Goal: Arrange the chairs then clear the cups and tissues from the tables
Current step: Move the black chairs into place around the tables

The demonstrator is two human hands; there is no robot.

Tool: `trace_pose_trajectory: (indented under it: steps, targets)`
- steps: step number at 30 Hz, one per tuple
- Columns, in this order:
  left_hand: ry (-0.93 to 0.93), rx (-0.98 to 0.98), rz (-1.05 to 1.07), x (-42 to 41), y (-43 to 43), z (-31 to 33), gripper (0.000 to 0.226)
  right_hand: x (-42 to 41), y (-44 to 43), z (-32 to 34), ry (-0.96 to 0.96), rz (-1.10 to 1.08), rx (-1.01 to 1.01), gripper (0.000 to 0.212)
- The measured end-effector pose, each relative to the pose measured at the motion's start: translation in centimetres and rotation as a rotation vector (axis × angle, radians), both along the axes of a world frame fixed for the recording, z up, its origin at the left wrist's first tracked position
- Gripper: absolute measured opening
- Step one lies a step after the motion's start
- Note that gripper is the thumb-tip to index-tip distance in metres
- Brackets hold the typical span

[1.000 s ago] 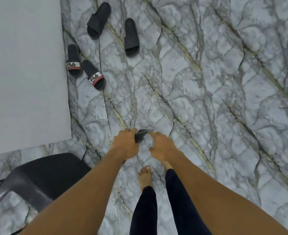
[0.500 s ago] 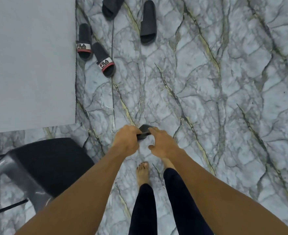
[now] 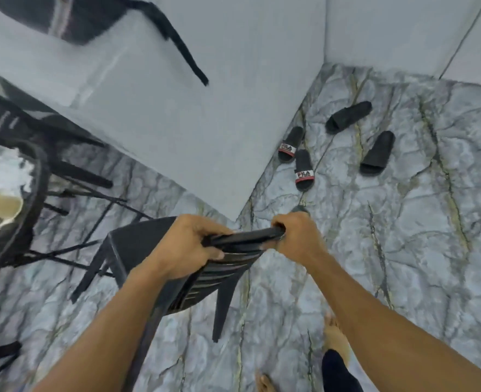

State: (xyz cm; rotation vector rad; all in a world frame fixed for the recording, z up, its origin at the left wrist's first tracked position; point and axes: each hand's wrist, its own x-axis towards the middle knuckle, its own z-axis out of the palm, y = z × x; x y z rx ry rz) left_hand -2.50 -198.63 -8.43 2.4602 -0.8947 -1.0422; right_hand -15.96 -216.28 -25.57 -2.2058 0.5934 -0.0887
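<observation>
Chair [image 3: 137, 241] leaned just ahead, top rail crosswise | left hand [image 3: 182, 247] and right hand [image 3: 298, 239] each wrapped fingers [image 3: 202, 229] round that rail | seat pointed left toward round tabletop [image 3: 41, 176].

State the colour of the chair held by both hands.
The chair is black, which shows clearest in the head view.

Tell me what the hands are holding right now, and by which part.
The left hand and right hand both grip the black chair by the top edge of its backrest, one at each end.
</observation>
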Motion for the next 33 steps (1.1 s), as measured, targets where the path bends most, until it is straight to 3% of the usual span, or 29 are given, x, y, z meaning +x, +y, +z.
trace_pose_trajectory:
  steps: [2,6,10,16,20,24,29,33]
  targets:
    - [-0.121,-0.045,0.037,0.9,3.9,3.1,0.034,3.0,2.3,4.5,-0.05,0.027,-0.076,0.048]
    - [-0.566,0.041,-0.048,0.7,11.0,6.0,0.05,7.3,9.8,10.9,-0.104,0.122,-0.189,0.053]
    - [-0.854,0.138,-0.056,1.3,20.1,6.9,0.027,10.7,18.7,16.3,-0.158,0.23,-0.249,0.052]
    - [-0.851,0.078,0.199,4.4,34.9,9.2,0.032,15.1,28.0,21.9,-0.1,0.471,-0.18,0.044]
    - [-0.781,0.074,0.277,6.3,41.7,11.1,0.033,17.8,30.3,22.2,-0.06,0.603,-0.368,0.046]
    - [-0.772,0.108,0.301,8.6,45.0,12.3,0.032,19.8,34.3,23.1,-0.123,0.496,-0.374,0.044]
    - [-0.965,0.075,0.232,9.7,45.6,12.0,0.071,22.5,38.4,24.7,-0.119,0.534,-0.466,0.044]
    - [-0.943,0.077,0.258,12.1,47.6,12.2,0.051,24.4,38.3,23.8,-0.194,0.597,-0.418,0.05]
